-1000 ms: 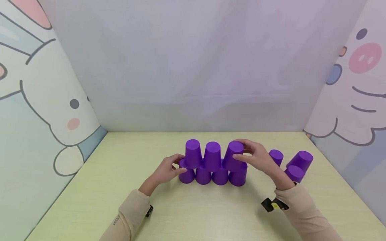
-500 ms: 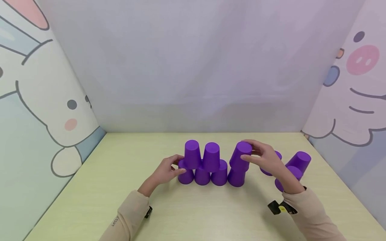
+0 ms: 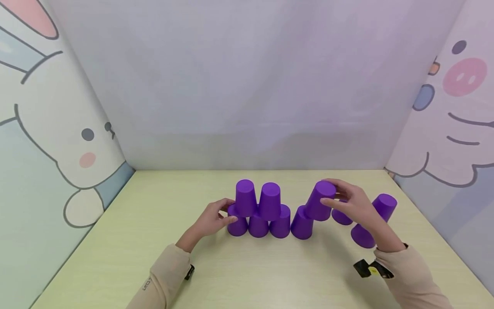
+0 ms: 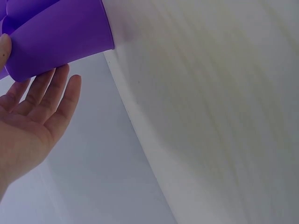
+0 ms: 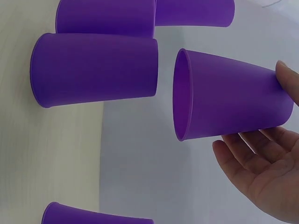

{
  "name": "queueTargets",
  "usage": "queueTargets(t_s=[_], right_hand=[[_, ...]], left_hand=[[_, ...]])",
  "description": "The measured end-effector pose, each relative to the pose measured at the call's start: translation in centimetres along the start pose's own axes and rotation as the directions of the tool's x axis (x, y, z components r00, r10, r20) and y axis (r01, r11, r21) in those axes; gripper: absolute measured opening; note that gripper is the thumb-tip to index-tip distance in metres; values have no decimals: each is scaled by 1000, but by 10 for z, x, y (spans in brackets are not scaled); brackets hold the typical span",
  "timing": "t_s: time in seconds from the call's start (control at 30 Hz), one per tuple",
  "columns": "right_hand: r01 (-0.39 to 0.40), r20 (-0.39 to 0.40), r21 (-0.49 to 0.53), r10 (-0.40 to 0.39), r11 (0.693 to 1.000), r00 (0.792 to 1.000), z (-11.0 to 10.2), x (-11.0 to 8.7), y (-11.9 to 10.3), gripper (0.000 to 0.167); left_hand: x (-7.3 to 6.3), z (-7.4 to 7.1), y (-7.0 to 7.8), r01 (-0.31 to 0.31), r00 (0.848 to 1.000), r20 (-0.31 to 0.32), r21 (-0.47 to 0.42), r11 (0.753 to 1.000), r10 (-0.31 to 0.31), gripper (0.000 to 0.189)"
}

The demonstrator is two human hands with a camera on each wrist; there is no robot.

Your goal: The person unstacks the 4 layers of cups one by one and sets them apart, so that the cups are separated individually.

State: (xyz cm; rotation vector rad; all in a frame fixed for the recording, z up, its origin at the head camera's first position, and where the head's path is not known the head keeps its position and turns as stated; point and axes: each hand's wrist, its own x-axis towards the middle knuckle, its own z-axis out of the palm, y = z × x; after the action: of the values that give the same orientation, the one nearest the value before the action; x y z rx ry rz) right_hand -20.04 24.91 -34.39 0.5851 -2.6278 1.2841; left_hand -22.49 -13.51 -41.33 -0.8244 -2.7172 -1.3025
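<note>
Upside-down purple cups stand in a row, from the leftmost cup (image 3: 236, 226) to the rightmost cup (image 3: 302, 224). An upper cup (image 3: 245, 198) and a second upper cup (image 3: 270, 201) rest across the three left cups. My left hand (image 3: 211, 219) lightly holds the leftmost cup at its left side, thumb in front and fingers behind. Lifted by my right hand (image 3: 349, 204), another upside-down cup (image 3: 319, 201) hangs above and to the right of the row's rightmost cup. In the right wrist view, a gap separates this held cup (image 5: 233, 95) from the cup below (image 5: 96, 70).
To the right stand more purple cups: one behind the right hand (image 3: 341, 216), one partly under the forearm (image 3: 362, 237) and one farther right (image 3: 384, 207). The pale wooden table (image 3: 247, 274) meets a grey back wall (image 3: 251, 86) and side walls with cartoon animals.
My right hand has lifted its cup from the upper layer and carried it rightward past the rightmost base cup. My left hand stays at the leftmost cup.
</note>
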Motion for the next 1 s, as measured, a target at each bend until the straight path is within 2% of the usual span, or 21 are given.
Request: queueTargets(t_s=[0.33,0.7,1.0], right_hand=[[-11,-48,-13,11,1000,999,-14,-9,4,51],[-63,-60,-58,59,996,996,-31,-18,11,52],[-53,-115,-64,46,997,992,-45,-27,18,50]], left_hand=[[0,0,-1,-5,1000,-8,3,1000,5,39],[0,0,-2,9,1000,1,-11,1000,-9,40],[0,0,-2,7,1000,-2,-5,1000,-7,40]])
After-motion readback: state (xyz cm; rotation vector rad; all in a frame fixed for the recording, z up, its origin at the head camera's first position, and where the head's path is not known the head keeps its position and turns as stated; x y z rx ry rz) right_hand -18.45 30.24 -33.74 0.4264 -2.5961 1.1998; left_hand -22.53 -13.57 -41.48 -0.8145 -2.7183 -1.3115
